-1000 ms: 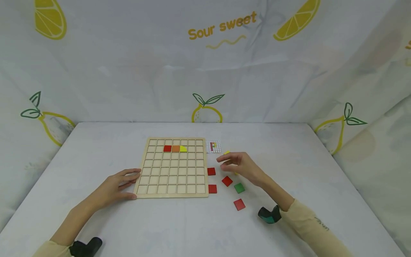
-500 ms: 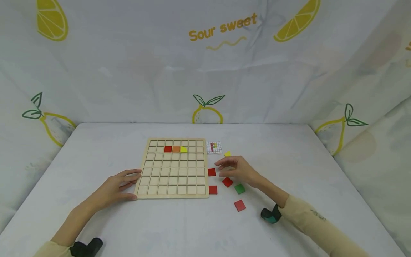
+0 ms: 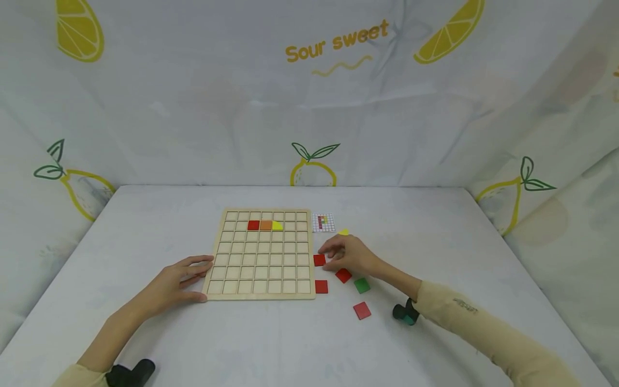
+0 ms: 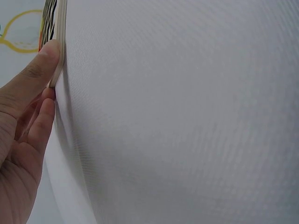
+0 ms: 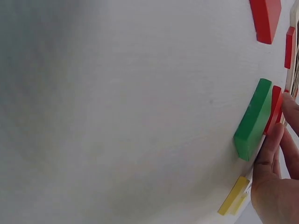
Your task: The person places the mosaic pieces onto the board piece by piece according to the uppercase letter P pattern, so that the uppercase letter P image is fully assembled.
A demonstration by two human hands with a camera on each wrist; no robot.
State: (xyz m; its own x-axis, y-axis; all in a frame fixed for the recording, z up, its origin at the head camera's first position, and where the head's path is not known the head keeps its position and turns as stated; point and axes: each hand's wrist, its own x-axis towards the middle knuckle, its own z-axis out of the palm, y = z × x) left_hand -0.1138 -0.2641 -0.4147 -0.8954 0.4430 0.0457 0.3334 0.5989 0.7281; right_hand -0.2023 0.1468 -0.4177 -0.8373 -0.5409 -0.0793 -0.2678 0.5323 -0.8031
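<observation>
A wooden grid board (image 3: pixel 261 271) lies flat, with a red, an orange and a yellow piece (image 3: pixel 277 226) in a row near its far side. My left hand (image 3: pixel 176 282) touches the board's left edge, fingers along the side and thumb at the near corner; the left wrist view shows the thumb (image 4: pixel 46 58) against that edge. To the right of the board, my right hand (image 3: pixel 352 255) has its index finger and thumb at opposite edges of a flat red tile (image 3: pixel 319 260). In the right wrist view, the fingers (image 5: pixel 271 140) are close to red tiles.
More red tiles (image 3: pixel 321 286), one of them (image 3: pixel 361 310) nearer the front, and a green tile (image 3: pixel 361 285) lie around the right hand. A yellow piece (image 3: pixel 343 231) is partly hidden behind that hand. A small pattern card (image 3: pixel 323 222) lies beside the board's far right.
My right hand has moved left and slightly down, from beside the yellow pieces to the red tile next to the board. The left hand stays at the board's edge.
</observation>
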